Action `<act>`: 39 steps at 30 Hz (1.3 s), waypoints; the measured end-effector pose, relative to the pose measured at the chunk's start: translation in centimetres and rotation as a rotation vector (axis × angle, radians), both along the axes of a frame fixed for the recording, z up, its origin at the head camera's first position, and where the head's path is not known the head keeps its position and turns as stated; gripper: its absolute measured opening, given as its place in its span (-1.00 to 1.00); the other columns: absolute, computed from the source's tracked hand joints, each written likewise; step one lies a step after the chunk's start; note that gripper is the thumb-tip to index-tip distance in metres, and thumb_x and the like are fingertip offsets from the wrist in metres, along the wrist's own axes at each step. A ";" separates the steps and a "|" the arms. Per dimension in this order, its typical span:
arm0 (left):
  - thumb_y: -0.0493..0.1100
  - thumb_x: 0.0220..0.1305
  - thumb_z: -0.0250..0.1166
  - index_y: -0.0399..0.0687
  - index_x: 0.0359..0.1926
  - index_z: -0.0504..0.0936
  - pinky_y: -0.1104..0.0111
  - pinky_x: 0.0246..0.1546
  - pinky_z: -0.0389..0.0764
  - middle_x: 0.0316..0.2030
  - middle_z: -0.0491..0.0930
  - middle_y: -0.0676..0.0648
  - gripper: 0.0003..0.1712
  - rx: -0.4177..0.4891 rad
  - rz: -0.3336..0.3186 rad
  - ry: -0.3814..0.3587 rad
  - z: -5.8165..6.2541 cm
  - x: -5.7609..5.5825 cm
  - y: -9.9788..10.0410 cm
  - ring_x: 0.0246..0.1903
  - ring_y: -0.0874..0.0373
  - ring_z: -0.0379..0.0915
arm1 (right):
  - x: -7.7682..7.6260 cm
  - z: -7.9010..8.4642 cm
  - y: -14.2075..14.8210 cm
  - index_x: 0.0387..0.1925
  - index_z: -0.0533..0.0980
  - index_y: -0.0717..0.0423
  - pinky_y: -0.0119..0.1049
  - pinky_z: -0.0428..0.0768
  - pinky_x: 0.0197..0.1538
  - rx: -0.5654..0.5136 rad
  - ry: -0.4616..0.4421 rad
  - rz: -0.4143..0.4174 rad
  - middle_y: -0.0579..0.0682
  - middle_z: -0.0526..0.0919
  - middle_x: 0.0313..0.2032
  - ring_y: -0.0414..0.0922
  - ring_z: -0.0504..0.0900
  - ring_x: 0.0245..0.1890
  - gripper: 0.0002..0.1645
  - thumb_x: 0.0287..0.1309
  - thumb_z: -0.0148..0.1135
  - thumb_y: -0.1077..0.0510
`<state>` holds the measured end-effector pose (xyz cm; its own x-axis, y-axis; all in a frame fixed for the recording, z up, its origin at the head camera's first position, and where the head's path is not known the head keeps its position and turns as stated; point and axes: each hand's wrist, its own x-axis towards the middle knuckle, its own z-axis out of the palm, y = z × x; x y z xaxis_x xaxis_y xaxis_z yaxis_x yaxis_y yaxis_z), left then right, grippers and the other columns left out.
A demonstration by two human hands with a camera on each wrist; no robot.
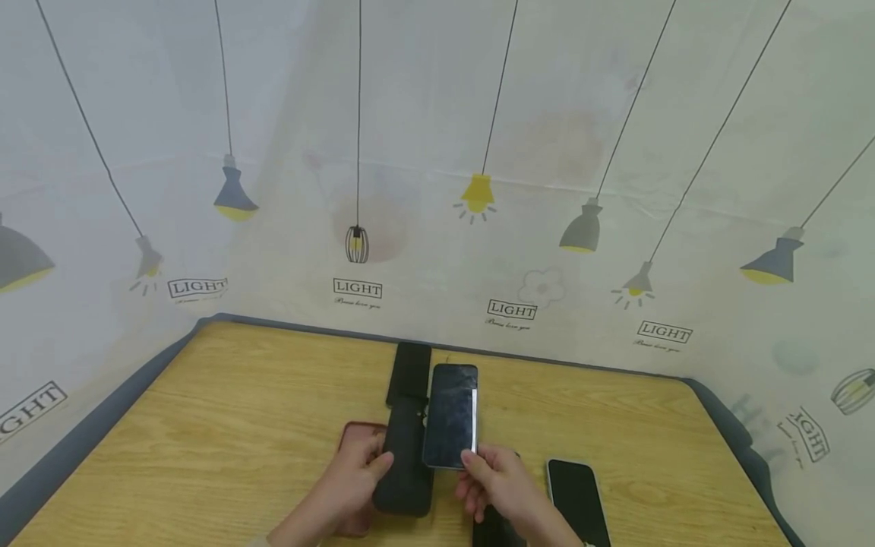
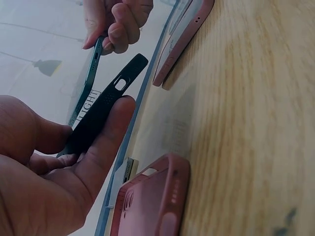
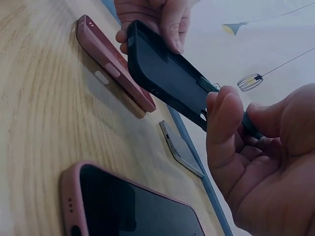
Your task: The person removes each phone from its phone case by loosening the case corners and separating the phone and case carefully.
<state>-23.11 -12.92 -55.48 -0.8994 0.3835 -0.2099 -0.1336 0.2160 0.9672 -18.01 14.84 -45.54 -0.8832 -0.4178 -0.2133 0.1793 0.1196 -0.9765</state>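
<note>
My left hand (image 1: 352, 475) grips a black phone case (image 1: 405, 475) by its side edge, tilted above the table. In the right wrist view, the hollow inside of this black case (image 3: 167, 73) faces up. My right hand (image 1: 502, 482) pinches a dark-screened phone (image 1: 451, 416) at its lower corner, thumb on the front. The phone stands right beside the case and overlaps its edge in the head view. A pink phone case (image 2: 152, 201) lies on the table beneath my left hand. Under my right hand lies a phone in a pink case (image 3: 142, 206).
Another dark phone (image 1: 412, 371) lies near the back edge of the wooden table (image 1: 273, 395). A light-rimmed phone (image 1: 577, 501) lies at the front right. A cloth wall (image 1: 424, 137) printed with hanging lamps stands behind the table and along its sides.
</note>
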 end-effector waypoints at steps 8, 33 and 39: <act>-0.01 0.51 0.24 -0.10 -0.06 0.68 -0.02 0.10 0.47 -0.05 0.64 -0.06 -0.73 -0.074 0.017 -0.001 -0.1 0.5 0.1 0.02 0.03 0.52 | -0.9 0.5 0.8 -0.26 0.47 0.32 -0.44 0.57 -0.52 0.071 -0.009 -0.009 -0.07 0.65 -0.50 -0.25 0.56 -0.59 -0.60 0.64 -0.10 0.10; -0.19 0.57 0.13 -0.25 -0.24 0.59 0.34 -0.27 0.61 -0.32 0.64 -0.03 -0.76 -0.096 -0.045 0.099 6.2 5.0 1.1 -0.27 0.22 0.54 | -4.4 0.4 2.2 -0.30 0.51 0.35 -0.40 0.54 -0.51 0.201 0.020 -0.046 -0.04 0.62 -0.51 -0.24 0.52 -0.59 -0.54 0.65 -0.09 0.08; -0.26 0.54 0.15 -0.28 -0.32 0.58 0.35 -0.34 0.54 -0.42 0.57 -0.01 -0.76 -0.148 -0.016 0.176 7.4 5.7 1.7 -0.34 0.17 0.48 | -5.6 0.1 2.2 -0.30 0.52 0.35 -0.36 0.54 -0.49 0.281 0.016 -0.068 -0.02 0.62 -0.51 -0.21 0.52 -0.59 -0.53 0.64 -0.09 0.07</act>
<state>-17.38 -11.25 -48.12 -0.9211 0.3748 -0.1056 0.0385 0.3576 0.9331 -23.60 17.05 -45.45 -0.9113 -0.2845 -0.2977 0.1806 0.3738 -0.9098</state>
